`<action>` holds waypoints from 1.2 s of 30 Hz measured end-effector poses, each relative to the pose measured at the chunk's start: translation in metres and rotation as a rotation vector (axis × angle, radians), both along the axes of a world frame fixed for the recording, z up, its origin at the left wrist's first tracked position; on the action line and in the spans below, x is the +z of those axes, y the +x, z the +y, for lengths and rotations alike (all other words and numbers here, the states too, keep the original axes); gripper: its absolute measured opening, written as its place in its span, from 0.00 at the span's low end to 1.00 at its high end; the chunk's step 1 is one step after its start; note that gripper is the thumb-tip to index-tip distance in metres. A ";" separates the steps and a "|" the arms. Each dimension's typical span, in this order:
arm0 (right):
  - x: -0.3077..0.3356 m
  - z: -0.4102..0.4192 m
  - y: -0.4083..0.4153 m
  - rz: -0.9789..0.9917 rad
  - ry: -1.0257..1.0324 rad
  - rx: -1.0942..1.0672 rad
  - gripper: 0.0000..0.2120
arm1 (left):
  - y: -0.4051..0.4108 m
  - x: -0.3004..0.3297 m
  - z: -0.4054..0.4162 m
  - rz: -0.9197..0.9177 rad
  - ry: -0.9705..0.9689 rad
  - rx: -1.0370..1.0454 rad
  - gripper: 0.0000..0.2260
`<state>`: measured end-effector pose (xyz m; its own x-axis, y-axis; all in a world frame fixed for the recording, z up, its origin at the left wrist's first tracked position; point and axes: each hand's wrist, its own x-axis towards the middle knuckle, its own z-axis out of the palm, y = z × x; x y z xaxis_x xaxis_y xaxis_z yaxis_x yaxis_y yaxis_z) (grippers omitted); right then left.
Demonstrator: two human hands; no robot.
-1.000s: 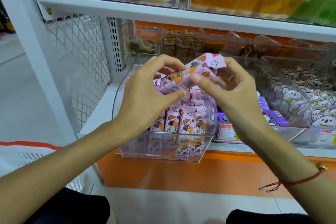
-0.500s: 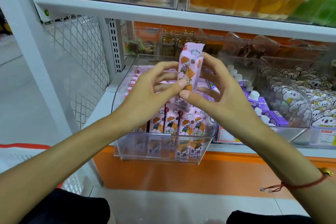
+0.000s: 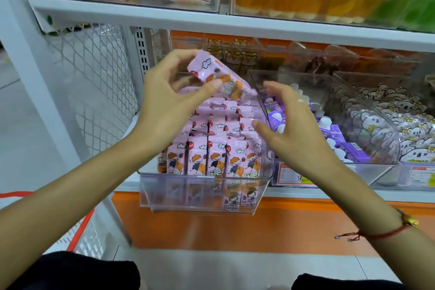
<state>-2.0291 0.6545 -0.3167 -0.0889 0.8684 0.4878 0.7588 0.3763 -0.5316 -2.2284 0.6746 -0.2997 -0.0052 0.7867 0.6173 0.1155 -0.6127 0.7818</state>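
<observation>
My left hand (image 3: 168, 103) pinches a pink snack packet (image 3: 221, 77) with a cartoon print, tilted, above a clear plastic bin (image 3: 202, 193). Rows of the same pink packets (image 3: 213, 160) stand upright in that bin on the lower shelf. My right hand (image 3: 292, 129) hovers just right of the held packet, fingers spread and relaxed, touching nothing I can make out. A red cord bracelet sits on my right wrist.
Right of the bin stands another clear bin with purple cartons (image 3: 339, 139), then one with white bear-print packets (image 3: 404, 125). A white shelf board (image 3: 235, 21) runs overhead with more bins. A white mesh panel (image 3: 94, 73) closes the left side. An orange-rimmed basket (image 3: 80, 235) sits low left.
The packet was held by both hands upright; now the right hand has let go and moved down right, and the left hand alone holds it, tilted.
</observation>
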 end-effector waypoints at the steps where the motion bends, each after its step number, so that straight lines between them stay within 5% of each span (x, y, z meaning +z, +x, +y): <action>1: -0.002 0.001 0.003 -0.005 -0.057 -0.045 0.27 | 0.001 0.000 0.007 0.025 0.015 0.043 0.15; 7: -0.010 0.000 0.009 -0.037 -0.130 -0.112 0.13 | 0.010 -0.008 0.044 0.324 -0.035 0.076 0.14; 16: -0.013 0.000 0.012 -0.092 -0.071 -0.098 0.15 | 0.013 0.009 0.068 0.848 0.162 0.080 0.15; 18: -0.011 0.003 0.012 -0.167 0.030 -0.101 0.17 | 0.015 0.006 0.070 0.818 0.170 0.100 0.16; 21: 0.002 0.019 0.005 -0.328 0.157 -0.024 0.14 | 0.008 0.003 0.068 0.536 0.062 0.179 0.17; 25: 0.016 0.066 -0.022 -0.701 -0.027 0.050 0.13 | -0.012 0.002 0.066 0.238 -0.093 0.239 0.18; 29: 0.014 0.094 -0.040 -0.987 -0.293 0.085 0.13 | -0.018 0.000 0.068 0.198 -0.156 0.114 0.14; 36: 0.017 0.078 -0.024 -0.926 -0.418 0.192 0.17 | -0.009 0.004 0.085 0.342 -0.199 0.023 0.18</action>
<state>-2.0535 0.7327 -0.2998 -0.4307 0.8845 -0.1793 0.8839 0.4536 0.1144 -2.2370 0.7596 -0.2956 0.1556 0.8931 0.4220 0.4021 -0.4475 0.7988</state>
